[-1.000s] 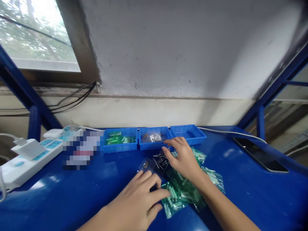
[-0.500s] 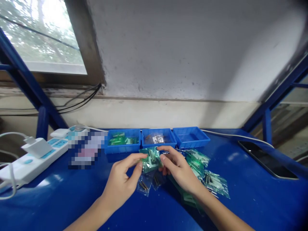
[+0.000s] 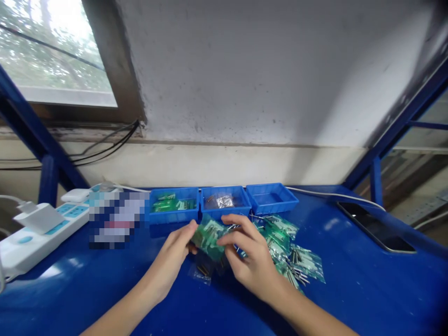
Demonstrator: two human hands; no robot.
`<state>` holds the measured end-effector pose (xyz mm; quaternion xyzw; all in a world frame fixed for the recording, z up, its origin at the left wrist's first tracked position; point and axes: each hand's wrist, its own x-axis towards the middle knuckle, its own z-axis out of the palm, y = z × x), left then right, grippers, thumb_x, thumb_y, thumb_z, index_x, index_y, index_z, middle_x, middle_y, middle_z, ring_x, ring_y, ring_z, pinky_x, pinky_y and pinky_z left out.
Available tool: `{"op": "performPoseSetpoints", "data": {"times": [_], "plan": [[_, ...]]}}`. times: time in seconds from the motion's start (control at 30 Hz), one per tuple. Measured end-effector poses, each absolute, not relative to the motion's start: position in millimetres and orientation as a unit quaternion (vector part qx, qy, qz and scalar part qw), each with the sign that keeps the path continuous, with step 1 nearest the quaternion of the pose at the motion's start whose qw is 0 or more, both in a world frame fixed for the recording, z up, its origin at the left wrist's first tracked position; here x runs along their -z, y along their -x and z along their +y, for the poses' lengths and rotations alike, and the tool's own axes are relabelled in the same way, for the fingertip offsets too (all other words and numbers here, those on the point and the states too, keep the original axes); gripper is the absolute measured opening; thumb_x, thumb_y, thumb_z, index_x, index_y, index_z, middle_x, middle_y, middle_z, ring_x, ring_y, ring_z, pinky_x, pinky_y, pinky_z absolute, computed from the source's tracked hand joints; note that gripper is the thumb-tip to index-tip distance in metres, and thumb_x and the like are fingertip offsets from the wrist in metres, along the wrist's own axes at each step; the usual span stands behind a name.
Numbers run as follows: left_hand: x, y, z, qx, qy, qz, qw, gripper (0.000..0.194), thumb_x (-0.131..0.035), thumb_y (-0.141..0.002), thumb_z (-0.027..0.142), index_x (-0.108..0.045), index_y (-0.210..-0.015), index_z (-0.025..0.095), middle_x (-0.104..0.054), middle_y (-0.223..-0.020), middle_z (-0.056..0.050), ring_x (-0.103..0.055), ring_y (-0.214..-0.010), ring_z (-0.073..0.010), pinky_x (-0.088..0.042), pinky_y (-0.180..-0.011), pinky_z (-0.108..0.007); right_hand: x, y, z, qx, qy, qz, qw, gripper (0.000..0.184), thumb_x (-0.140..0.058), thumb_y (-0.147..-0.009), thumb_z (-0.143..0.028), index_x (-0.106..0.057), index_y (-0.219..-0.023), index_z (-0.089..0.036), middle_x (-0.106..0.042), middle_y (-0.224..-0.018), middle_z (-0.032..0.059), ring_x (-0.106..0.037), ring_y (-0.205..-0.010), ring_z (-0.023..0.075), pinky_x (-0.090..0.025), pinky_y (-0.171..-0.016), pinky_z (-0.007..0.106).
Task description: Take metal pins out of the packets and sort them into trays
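Observation:
A small green-tinted plastic bag [image 3: 209, 237] with pale and metallic pieces inside is held tilted above the table. My left hand [image 3: 171, 259] pinches its left edge between thumb and fingers. At the bag's right side is my right hand [image 3: 250, 259], its fingers bent and apart, with a fingertip against the plastic. Under the hands lies a clear bag [image 3: 201, 273] of brass-coloured pins, partly hidden. Close by my right hand, a pile of green bags [image 3: 280, 233] spreads over the table, with loose metal pins [image 3: 297, 275] among them.
Three blue bins stand at the back: the left bin [image 3: 175, 215] holds green bags, the middle bin [image 3: 227, 212] clear bags, and the right bin [image 3: 273, 200] shows a bare floor. A white power strip [image 3: 45, 242] lies left, a phone [image 3: 376, 228] right.
The green bag has turned and tilted, and the left hand has rolled over with it. The right hand's fingers have spread from their pinch on its edge. The view has shifted slightly.

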<state>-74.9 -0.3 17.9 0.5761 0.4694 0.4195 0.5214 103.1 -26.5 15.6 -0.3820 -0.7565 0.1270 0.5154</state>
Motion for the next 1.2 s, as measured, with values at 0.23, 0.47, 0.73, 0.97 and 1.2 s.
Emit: {"op": "performPoseSetpoints", "data": {"times": [0.23,0.47,0.73,0.97,1.2], "plan": [[-18.9,80.6,-0.8,-0.443,-0.705,0.431,0.347,0.011,-0.055,-0.085,0.029,-0.061,-0.088,0.02,-0.059,-0.08,-0.001,-0.055,-0.074,-0.0161,-0.044,-0.067,-0.026,-17.1,-101.6,-23.1,-0.187,0.464,-0.727,0.47,0.017,-0.05,-0.082,-0.016,-0.067,-0.085,-0.02,-0.053,-0.101,0.0082,-0.054,-0.096,0.0202,-0.046,-0.083,0.036],[-16.6,77.0,-10.2,-0.373,-0.862,0.323,0.12,0.019,-0.056,-0.084,0.014,-0.065,-0.094,0.027,-0.062,-0.093,-0.003,-0.052,-0.091,-0.0203,-0.041,-0.081,-0.034,-21.1,-101.7,-22.6,-0.344,0.488,-0.651,0.468,0.031,-0.046,-0.09,-0.037,-0.061,-0.071,-0.017,-0.05,-0.056,-0.0036,-0.043,-0.05,0.0091,-0.036,-0.048,0.021],[-14.1,79.2,-3.9,-0.424,-0.603,0.44,0.513,0.039,-0.037,-0.091,0.05,-0.062,-0.094,0.02,-0.058,-0.086,-0.005,-0.052,-0.081,-0.0189,-0.044,-0.07,-0.031,-25.1,-111.4,-28.2,-0.133,0.404,-0.794,0.434,0.034,-0.046,-0.085,-0.012,-0.062,-0.114,-0.02,-0.068,-0.079,0.0054,-0.058,-0.065,0.0163,-0.048,-0.06,0.03],[-18.8,80.7,3.6,-0.4,-0.646,0.448,0.471,0.018,-0.057,-0.085,0.039,-0.057,-0.085,0.021,-0.057,-0.075,0.001,-0.054,-0.071,-0.0146,-0.042,-0.065,-0.024,-22.5,-110.1,-27.4,-0.165,0.392,-0.815,0.393,0.053,-0.04,-0.074,0.001,-0.063,-0.113,-0.026,-0.062,-0.103,0.0058,-0.058,-0.086,0.0165,-0.05,-0.074,0.032],[-31.3,126.9,35.0,-0.513,-0.69,0.5,-0.105,0.012,-0.059,-0.083,0.035,-0.059,-0.087,0.024,-0.057,-0.074,0.0,-0.047,-0.059,-0.0157,-0.041,-0.062,-0.03,-36.3,-120.2,-25.5,-0.123,0.401,-0.826,0.377,0.031,-0.045,-0.086,-0.013,-0.063,-0.11,-0.02,-0.065,-0.09,0.0057,-0.057,-0.081,0.0174,-0.048,-0.076,0.035]]}}
